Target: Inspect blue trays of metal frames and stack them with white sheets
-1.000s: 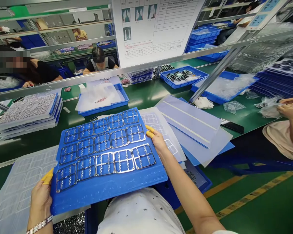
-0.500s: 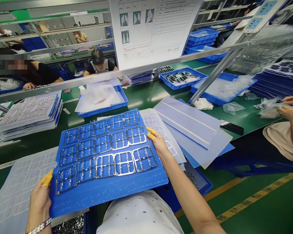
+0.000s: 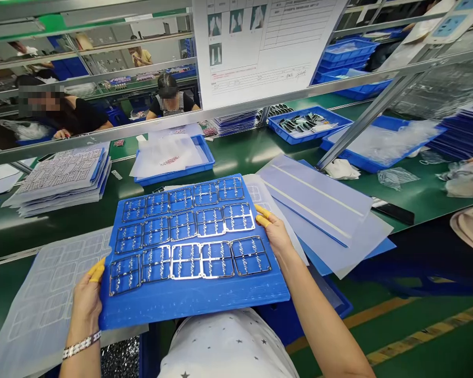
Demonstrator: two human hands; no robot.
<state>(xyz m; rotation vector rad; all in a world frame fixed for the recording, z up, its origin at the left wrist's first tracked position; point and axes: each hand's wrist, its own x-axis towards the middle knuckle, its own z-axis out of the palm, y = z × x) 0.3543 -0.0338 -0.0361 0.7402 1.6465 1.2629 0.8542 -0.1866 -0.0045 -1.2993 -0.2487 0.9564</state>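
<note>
The left hand and right hand share one grip on a blue plastic board, pinching its opposite edges. Yellow finger cots show, one on the left hand and two on the right. Between the hands, the board carries fifteen metal-framed panels in three rows of five. Just past the right hand lie frosted sheets; beyond the left, a stack of panels. Farther ahead, the green bench holds three blue trays, below a posted instruction sheet with four photos, its print unreadable.
</note>
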